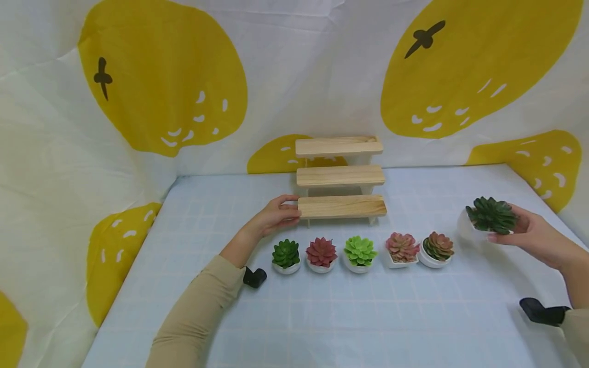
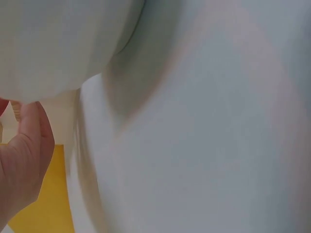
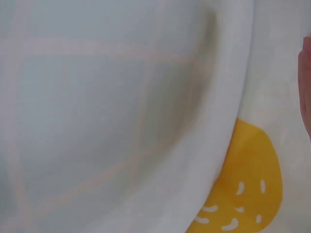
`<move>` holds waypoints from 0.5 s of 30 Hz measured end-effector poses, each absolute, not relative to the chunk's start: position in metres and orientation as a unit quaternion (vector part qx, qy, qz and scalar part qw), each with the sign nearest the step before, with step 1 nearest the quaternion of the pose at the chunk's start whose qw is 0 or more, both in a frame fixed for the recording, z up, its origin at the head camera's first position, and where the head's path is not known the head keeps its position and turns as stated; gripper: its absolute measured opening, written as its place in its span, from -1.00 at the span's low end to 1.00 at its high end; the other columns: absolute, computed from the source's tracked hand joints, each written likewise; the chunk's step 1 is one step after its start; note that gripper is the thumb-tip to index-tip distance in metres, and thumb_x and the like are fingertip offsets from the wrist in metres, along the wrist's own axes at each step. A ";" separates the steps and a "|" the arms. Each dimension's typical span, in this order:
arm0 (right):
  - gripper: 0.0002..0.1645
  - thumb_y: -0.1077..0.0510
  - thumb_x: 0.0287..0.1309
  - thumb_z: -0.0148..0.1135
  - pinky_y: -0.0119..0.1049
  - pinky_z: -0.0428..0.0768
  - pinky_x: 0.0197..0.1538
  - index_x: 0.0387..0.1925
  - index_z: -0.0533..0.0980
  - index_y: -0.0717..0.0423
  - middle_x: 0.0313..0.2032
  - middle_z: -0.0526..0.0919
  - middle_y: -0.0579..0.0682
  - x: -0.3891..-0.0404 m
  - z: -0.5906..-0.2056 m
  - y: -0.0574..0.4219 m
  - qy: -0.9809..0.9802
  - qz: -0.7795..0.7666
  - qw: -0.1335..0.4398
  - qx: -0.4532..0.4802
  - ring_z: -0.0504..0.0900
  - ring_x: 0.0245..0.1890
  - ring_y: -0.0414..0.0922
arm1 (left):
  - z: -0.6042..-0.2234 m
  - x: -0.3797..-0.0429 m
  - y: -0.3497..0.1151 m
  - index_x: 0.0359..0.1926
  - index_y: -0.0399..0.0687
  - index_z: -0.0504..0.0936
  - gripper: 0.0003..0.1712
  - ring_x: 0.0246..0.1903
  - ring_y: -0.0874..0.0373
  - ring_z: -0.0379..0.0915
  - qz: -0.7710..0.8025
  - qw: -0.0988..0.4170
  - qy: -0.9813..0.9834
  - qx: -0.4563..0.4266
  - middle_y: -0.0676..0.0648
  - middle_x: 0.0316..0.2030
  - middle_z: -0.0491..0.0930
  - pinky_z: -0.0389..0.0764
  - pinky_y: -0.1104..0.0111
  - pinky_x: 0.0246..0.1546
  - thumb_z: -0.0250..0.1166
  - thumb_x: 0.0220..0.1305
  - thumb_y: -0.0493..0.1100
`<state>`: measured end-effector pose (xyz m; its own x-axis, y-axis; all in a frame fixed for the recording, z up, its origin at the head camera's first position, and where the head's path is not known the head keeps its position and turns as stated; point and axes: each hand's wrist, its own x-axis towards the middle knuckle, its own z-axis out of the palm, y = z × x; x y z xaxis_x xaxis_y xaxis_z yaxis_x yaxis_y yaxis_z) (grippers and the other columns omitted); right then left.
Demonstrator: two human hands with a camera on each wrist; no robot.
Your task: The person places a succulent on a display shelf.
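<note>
At the right side, my right hand [image 1: 536,232] holds a dark green potted succulent [image 1: 491,215] with its thumb and fingers, the white pot tilted to the left above the table. My left hand [image 1: 276,214] grips the left end of the lowest board of a three-tier wooden stand [image 1: 342,206]. In the left wrist view the left hand [image 2: 26,150] appears at the left edge, its fingertips partly hidden by a big pale shape. Only a sliver of the right hand [image 3: 305,87] enters the right wrist view.
Before the stand, several potted succulents form a row: green [image 1: 286,254], dark red [image 1: 321,253], bright green [image 1: 360,251], pink [image 1: 402,248], then reddish-green [image 1: 437,247]. A pale checked cloth [image 1: 349,327] covers the table. Behind hangs a white curtain [image 1: 313,66] with yellow fruit shapes.
</note>
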<state>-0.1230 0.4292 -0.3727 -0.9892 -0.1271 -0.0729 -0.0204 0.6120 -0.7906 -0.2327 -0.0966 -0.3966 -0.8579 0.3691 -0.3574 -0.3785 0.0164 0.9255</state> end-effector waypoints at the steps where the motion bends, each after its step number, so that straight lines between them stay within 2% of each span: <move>1: -0.25 0.34 0.12 0.24 -0.63 0.48 -0.34 0.22 0.17 -0.27 -0.16 0.36 -0.68 -0.125 -0.369 0.429 0.890 -0.449 0.061 -0.046 0.38 -0.22 -0.62 | -0.397 -0.233 -0.097 0.31 -0.19 0.22 -0.37 -0.28 0.16 0.51 0.702 0.266 0.661 -0.004 -0.22 -0.04 0.43 0.61 0.39 -0.14 0.14 0.24 -0.45; 3: -0.25 0.40 0.12 0.21 -0.63 0.50 -0.33 0.17 0.20 -0.34 -0.15 0.41 -0.63 -0.129 -0.361 0.426 0.879 -0.470 0.054 -0.054 0.43 -0.21 -0.57 | -0.397 -0.233 -0.096 0.31 -0.18 0.22 -0.37 -0.28 0.16 0.51 0.703 0.266 0.660 -0.005 -0.22 -0.03 0.43 0.61 0.39 -0.14 0.14 0.24 -0.46; 9: -0.22 0.52 0.09 0.13 -0.61 0.54 -0.31 0.11 0.27 -0.37 -0.11 0.49 -0.51 -0.140 -0.341 0.418 0.849 -0.522 0.037 -0.079 0.49 -0.20 -0.47 | -0.399 -0.233 -0.096 0.31 -0.21 0.22 -0.38 -0.31 0.18 0.51 0.706 0.261 0.659 -0.005 -0.22 -0.04 0.44 0.62 0.38 -0.16 0.14 0.23 -0.46; 12: -0.19 0.54 0.09 0.12 -0.61 0.54 -0.30 0.16 0.26 -0.34 -0.09 0.48 -0.51 -0.145 -0.333 0.411 0.849 -0.521 0.027 -0.078 0.47 -0.18 -0.48 | -0.399 -0.233 -0.096 0.30 -0.20 0.23 -0.38 -0.32 0.19 0.51 0.709 0.261 0.655 -0.007 -0.20 -0.06 0.44 0.62 0.40 -0.17 0.14 0.23 -0.47; 15: -0.16 0.56 0.07 0.11 -0.59 0.56 -0.28 0.24 0.25 -0.23 -0.06 0.48 -0.48 -0.150 -0.326 0.403 0.853 -0.515 0.016 -0.085 0.47 -0.15 -0.45 | -0.399 -0.232 -0.095 0.30 -0.21 0.22 -0.39 -0.34 0.20 0.51 0.714 0.261 0.650 -0.008 -0.19 -0.08 0.44 0.62 0.41 -0.19 0.13 0.24 -0.47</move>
